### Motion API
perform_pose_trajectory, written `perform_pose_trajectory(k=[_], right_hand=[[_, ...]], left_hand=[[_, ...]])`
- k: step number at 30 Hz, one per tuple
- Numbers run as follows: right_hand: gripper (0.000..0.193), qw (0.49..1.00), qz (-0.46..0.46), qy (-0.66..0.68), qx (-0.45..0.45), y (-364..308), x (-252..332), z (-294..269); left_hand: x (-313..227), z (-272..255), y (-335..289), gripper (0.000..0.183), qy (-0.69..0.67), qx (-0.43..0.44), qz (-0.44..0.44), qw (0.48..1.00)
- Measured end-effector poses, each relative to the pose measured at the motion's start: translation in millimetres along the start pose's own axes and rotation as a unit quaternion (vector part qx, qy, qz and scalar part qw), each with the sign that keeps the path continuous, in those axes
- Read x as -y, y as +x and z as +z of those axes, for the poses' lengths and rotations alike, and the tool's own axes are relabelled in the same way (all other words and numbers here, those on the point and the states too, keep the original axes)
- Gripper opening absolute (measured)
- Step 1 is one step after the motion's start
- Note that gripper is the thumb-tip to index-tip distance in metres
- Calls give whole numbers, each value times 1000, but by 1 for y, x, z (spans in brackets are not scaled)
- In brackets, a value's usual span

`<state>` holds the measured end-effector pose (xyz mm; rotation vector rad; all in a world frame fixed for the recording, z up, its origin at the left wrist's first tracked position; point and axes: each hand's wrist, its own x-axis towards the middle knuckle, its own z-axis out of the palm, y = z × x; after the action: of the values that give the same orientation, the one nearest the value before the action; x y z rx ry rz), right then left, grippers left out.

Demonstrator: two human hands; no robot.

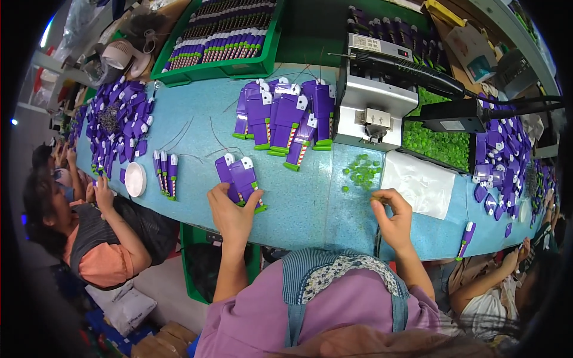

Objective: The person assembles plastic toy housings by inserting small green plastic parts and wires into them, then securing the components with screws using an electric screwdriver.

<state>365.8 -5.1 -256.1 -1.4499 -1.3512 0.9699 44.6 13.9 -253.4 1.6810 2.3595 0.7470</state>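
Observation:
My left hand [231, 216] is around the lower end of two overlapping purple plastic parts [241, 176] with white tops and green ends, thumb on one side and fingers on the other. The parts lie on the blue table. My right hand [395, 219] is raised near the table's front edge with thumb and forefinger close together; whatever is between them is too small to make out. Just beyond it lies a loose scatter of small green pieces [362, 172]. Several similar purple parts with thin wires [290, 113] lie grouped farther back.
A grey machine [375, 89] with a black handheld tool [412, 70] stands at the back. Beside it are a box of green pieces [439, 140] and a white sheet [418, 185]. A green crate [271, 51], purple piles [119, 119] and a white dish [135, 179] surround me; people sit on both sides.

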Motion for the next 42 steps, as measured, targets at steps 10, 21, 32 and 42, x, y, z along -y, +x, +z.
perform_pose_trajectory(k=[10,21,32,42], right_hand=[[13,990,-78,-114,-9,21,7,-10],[17,966,-157,-205,12,22,-7,12],[17,982,-133,-133,-10,30,5,10],[21,997,-82,5,13,31,9,-13]], left_hand=[[15,6,20,35,-266,92,-114,953],[-56,21,13,23,-663,273,-156,680],[-141,75,71,41,-141,14,153,978],[-122,68,81,25,-534,212,-101,812]])
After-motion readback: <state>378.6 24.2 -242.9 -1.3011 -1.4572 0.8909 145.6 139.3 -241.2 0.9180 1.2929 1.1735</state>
